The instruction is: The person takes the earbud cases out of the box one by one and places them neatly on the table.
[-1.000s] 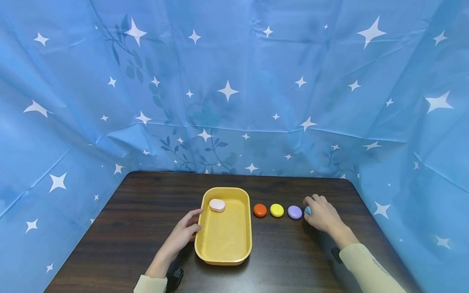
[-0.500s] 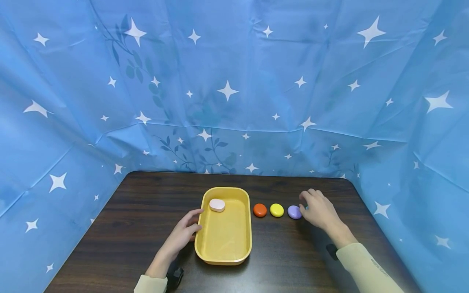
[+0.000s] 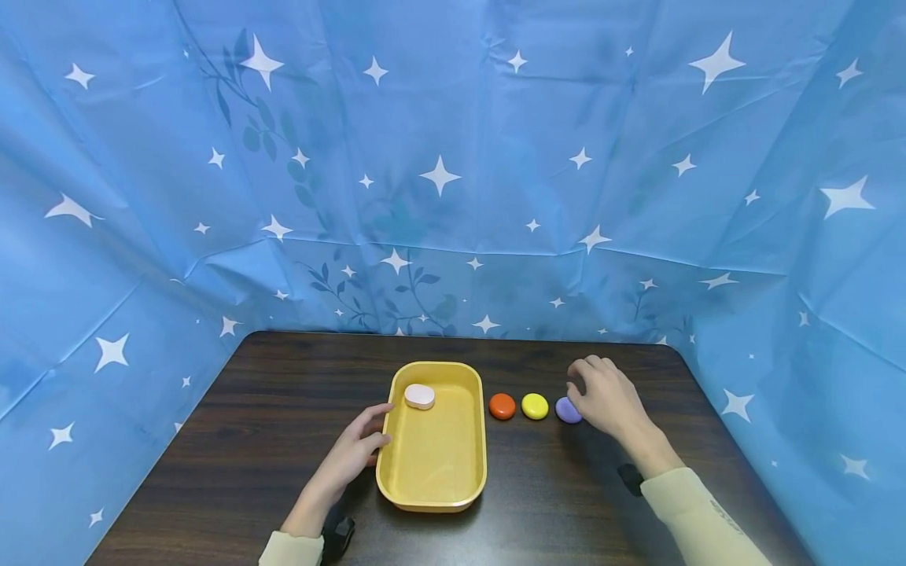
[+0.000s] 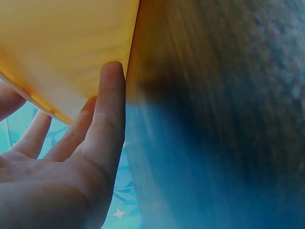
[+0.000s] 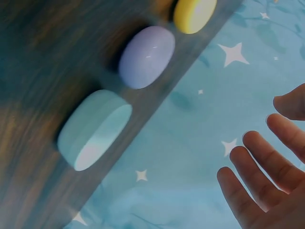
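Note:
A yellow tray [image 3: 432, 505] stands on the table with a pale pink oval piece [image 3: 419, 396] in its far left corner. My left hand [image 3: 351, 446] lies along the tray's left side, its fairly straight fingers [image 4: 110, 109] touching the outer wall. Right of the tray sit a red disc [image 3: 502, 406], a yellow disc [image 3: 535, 406] and a purple disc [image 3: 569, 409] in a row. At the row's end, a light blue piece [image 5: 95, 130] shows in the right wrist view; from the head it is hidden. My right hand [image 3: 607, 397] hovers above it, fingers loosely bent, holding nothing.
The dark wood table [image 3: 283, 409] has its far edge against a blue curtain [image 3: 453, 196] with white stars, which also hangs along both sides. Dark wrist cameras sit at both sleeves.
My right hand has come off the light blue piece and moved up and slightly left, over the purple disc's right side. My left hand and the tray have stayed put.

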Action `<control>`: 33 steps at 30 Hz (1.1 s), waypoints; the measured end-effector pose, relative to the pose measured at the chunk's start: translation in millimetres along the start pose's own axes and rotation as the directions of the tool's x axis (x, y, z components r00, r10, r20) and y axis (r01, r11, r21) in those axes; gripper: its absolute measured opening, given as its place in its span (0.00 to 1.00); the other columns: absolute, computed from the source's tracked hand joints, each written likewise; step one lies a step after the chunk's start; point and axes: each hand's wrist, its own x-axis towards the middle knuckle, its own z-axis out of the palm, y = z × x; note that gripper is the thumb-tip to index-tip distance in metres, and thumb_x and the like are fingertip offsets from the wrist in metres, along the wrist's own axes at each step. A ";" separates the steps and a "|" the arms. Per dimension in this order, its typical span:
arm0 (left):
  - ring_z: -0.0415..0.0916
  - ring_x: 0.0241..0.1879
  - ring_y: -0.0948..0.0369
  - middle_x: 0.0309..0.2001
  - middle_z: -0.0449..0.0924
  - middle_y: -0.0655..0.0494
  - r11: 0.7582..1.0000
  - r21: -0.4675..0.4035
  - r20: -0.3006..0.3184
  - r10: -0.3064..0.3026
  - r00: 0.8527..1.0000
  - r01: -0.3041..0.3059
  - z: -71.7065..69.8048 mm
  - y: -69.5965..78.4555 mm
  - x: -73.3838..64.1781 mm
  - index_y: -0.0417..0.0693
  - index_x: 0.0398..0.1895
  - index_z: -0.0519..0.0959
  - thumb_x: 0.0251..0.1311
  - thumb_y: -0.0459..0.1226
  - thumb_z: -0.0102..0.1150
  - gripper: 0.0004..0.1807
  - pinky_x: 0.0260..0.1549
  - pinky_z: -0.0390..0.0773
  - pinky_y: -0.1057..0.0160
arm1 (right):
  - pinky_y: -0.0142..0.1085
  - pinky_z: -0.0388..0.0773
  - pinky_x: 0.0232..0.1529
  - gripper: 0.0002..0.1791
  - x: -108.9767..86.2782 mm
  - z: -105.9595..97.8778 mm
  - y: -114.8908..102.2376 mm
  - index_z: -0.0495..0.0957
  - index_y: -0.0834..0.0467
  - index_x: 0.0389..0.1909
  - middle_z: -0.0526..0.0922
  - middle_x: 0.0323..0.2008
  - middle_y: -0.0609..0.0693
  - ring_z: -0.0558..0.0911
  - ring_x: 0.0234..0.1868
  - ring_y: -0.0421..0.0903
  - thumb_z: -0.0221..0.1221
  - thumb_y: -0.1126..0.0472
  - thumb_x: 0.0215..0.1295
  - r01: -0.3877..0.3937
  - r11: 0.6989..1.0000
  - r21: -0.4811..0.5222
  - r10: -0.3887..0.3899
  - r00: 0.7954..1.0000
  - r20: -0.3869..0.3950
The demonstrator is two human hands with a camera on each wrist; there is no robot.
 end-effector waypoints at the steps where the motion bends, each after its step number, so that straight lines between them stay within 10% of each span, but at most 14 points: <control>1: 0.77 0.58 0.45 0.65 0.72 0.38 1.000 -0.003 0.002 0.001 1.000 -0.001 0.0 0.0 0.0 0.47 0.74 0.66 0.71 0.33 0.52 0.28 0.51 0.80 0.45 | 0.51 0.78 0.42 0.09 0.4 -0.6 -1.4 0.82 0.60 0.41 0.82 0.40 0.55 0.76 0.41 0.54 0.65 0.61 0.61 0.008 1.000 0.003 -0.008 1.000 -0.007; 33: 0.77 0.59 0.46 0.66 0.71 0.38 1.000 0.003 -0.008 -0.004 1.000 0.004 0.7 0.7 0.0 0.49 0.74 0.66 0.70 0.33 0.52 0.28 0.51 0.80 0.45 | 0.50 0.78 0.44 0.08 13.7 -15.6 -54.5 0.83 0.59 0.41 0.82 0.43 0.54 0.77 0.45 0.55 0.64 0.62 0.63 0.109 0.992 0.064 -0.103 0.991 -0.091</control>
